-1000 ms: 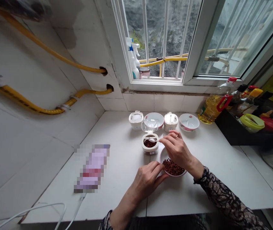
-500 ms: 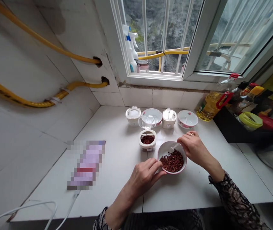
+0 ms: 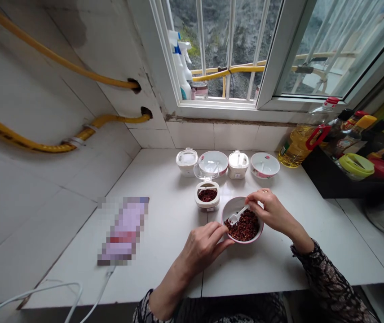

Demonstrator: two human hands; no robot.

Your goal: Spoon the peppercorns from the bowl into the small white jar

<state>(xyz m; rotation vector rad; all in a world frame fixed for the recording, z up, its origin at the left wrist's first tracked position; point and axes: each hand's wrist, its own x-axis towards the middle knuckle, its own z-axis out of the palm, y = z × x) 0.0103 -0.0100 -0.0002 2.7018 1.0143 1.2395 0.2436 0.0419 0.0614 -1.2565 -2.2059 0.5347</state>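
White spoon point(image 3: 235, 219) in right hand point(image 3: 268, 208), seemingly touching peppercorns point(image 3: 245, 228).

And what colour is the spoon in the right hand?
The spoon is white, seen best in the head view.

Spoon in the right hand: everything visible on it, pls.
The spoon is small and white, plastic by its look, with a slim straight handle and a small bowl end. The right hand pinches the handle's far end. It slants down to the left, inside the near bowl, its tip at the dark red-brown peppercorn-like grains. Whether it carries any grains is too small to tell.
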